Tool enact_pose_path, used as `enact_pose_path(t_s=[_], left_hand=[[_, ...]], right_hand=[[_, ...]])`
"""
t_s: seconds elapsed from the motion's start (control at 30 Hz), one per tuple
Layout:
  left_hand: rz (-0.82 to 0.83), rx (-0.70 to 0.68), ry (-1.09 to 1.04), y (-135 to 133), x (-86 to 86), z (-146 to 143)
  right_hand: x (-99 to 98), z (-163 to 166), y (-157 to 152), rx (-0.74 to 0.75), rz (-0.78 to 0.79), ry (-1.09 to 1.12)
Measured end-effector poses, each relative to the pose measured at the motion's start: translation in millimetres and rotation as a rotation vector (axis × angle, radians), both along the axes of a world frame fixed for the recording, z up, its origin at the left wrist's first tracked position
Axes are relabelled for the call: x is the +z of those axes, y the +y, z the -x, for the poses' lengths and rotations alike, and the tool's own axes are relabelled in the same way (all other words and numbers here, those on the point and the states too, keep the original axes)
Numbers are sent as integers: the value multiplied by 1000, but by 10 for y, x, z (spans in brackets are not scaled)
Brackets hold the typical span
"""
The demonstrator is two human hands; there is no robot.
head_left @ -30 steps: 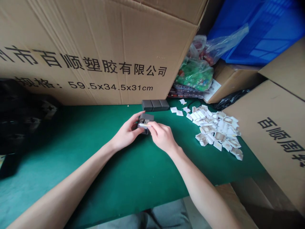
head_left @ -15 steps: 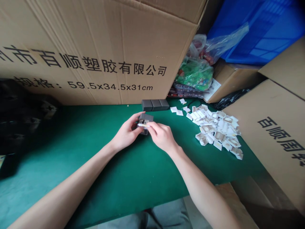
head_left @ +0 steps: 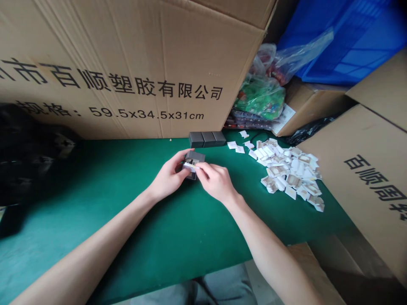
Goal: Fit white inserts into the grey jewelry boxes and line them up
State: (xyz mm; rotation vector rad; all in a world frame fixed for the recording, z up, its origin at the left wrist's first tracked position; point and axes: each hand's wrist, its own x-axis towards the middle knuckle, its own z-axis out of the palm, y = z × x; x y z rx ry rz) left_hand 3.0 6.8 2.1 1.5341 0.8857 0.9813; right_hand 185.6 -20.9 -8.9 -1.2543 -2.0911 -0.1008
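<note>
My left hand (head_left: 171,173) grips a small dark grey box (head_left: 195,156) from its left side, fingers behind and thumb in front. The box stands open, with its lid tipped up and some small pale and dark parts showing inside. Pinched in the fingers of my right hand (head_left: 217,180) is a small white piece (head_left: 190,167), held at the mouth of the box against its inside. My fingers cover part of both the box and the piece. Behind them, three closed dark grey boxes (head_left: 207,139) stand in a row, touching one another.
To the right lies a loose pile of small white pieces (head_left: 286,169) on the green tabletop (head_left: 152,250). A large cardboard carton (head_left: 133,51) forms the back wall. Bagged coloured parts (head_left: 260,97) and a blue crate (head_left: 343,42) are behind right; black objects (head_left: 28,161) sit at left.
The white piece tilts slightly and sits a little closer into the box. Both hands keep nearly the same place and grip.
</note>
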Motion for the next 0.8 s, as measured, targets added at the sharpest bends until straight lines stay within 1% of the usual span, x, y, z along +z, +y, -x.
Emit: enact_pose_path(t_s=[0.23,0.6,0.8], left_hand=[[28,0,-8,1,7,-3],[13,3,8,0,-8,-7],[-4,8,6,0,-12,-9]], right_hand=[[-5,7,-7,2,-24,7],[-26,-2,-7,-5,38,16],[-35,-3,-2,7,29,30]])
